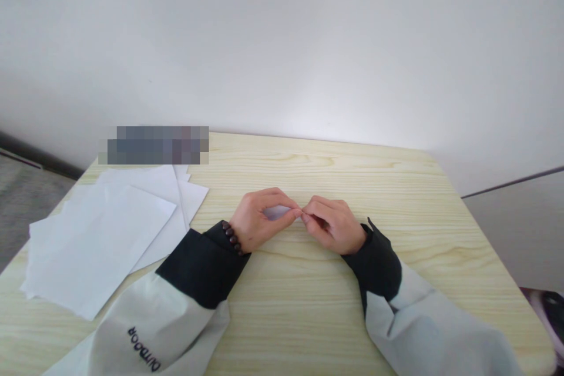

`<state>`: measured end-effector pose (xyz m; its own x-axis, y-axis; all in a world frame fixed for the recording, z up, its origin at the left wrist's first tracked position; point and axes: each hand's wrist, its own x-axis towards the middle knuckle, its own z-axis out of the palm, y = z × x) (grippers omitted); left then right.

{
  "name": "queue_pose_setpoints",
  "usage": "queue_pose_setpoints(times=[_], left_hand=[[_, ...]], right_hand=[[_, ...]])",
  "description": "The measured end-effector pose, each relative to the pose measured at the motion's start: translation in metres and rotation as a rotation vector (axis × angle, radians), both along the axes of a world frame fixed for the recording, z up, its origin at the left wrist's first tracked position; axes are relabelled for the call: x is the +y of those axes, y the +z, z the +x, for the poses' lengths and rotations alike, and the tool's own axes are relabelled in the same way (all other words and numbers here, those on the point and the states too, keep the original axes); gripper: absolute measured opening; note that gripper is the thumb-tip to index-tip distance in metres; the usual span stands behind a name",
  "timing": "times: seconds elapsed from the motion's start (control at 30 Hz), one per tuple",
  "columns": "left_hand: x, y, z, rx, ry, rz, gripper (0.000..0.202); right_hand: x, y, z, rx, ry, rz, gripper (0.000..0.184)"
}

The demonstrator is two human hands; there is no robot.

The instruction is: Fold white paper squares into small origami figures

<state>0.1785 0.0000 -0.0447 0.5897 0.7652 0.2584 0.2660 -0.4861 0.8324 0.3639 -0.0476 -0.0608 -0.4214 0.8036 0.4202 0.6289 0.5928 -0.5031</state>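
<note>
My left hand (262, 220) pinches with thumb and fingertips over the middle of the table. A small piece of white paper (277, 211) shows in the gap between its thumb and fingers; most of the paper is hidden. Fingertip to fingertip with it, my right hand (332, 223) is closed in a pinch at the paper's right end. A dark bead bracelet (232, 238) circles my left wrist, just past the black cuff.
Loose sheets of white paper (97, 241) lie in an untidy pile on the left of the pale wooden table (299, 317). Behind them, a pixelated patch hides something at the back left corner. A white wall (308, 41) borders the far edge.
</note>
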Motion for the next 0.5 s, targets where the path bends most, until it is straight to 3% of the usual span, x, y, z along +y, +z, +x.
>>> queue_pose_setpoints(times=[0.17,0.5], left_hand=[[0.001,0.0018,-0.0001,0.073,0.024,-0.044,0.02],[0.0035,0.0013,-0.0014,0.032,0.005,-0.087,0.017]], right_hand=[[0.0006,-0.0011,0.0015,0.021,0.017,-0.029,0.011],[0.0002,-0.0005,0.0056,0.042,0.054,-0.069,0.011]])
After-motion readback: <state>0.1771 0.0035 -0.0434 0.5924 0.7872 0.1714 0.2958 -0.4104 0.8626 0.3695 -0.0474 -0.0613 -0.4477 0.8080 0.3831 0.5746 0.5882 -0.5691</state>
